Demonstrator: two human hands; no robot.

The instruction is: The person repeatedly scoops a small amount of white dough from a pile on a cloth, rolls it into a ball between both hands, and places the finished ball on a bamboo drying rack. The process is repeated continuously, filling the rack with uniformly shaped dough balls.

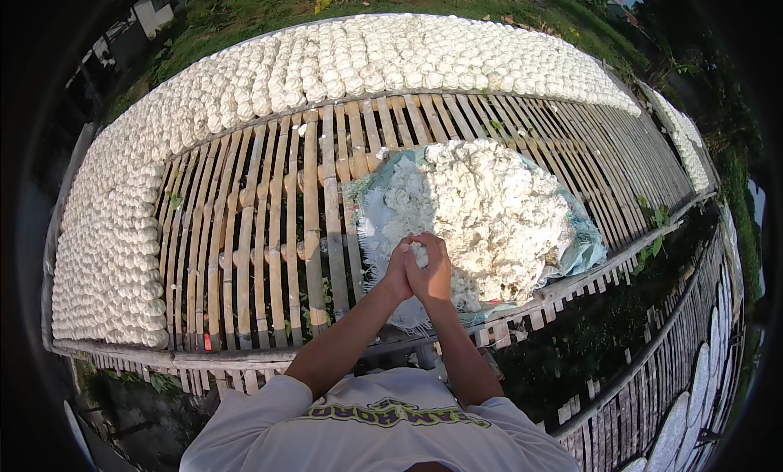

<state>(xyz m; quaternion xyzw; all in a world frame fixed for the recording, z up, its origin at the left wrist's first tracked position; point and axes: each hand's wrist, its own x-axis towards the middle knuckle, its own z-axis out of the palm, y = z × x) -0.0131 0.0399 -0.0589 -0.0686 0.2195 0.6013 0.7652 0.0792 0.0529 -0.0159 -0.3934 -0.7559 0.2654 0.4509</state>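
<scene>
Both my hands are cupped together over the near left side of a heap of moist white crumbly mash [497, 211]. My left hand [399, 270] and my right hand [432, 275] close around a small white lump of mash [420, 253], which shows between the thumbs and fingers. The heap lies on a pale blue woven plastic sheet [583, 245], its frayed edge reaching out at the left. Part of the heap is in my shadow.
The sheet rests on a rack of bamboo slats [253, 244] with gaps between them. Rows of round white lumps [318, 60] cover its far and left sides. A wooden rail [236, 359] runs along the near edge. Another slatted rack [628, 423] with flat pale pieces stands at the right.
</scene>
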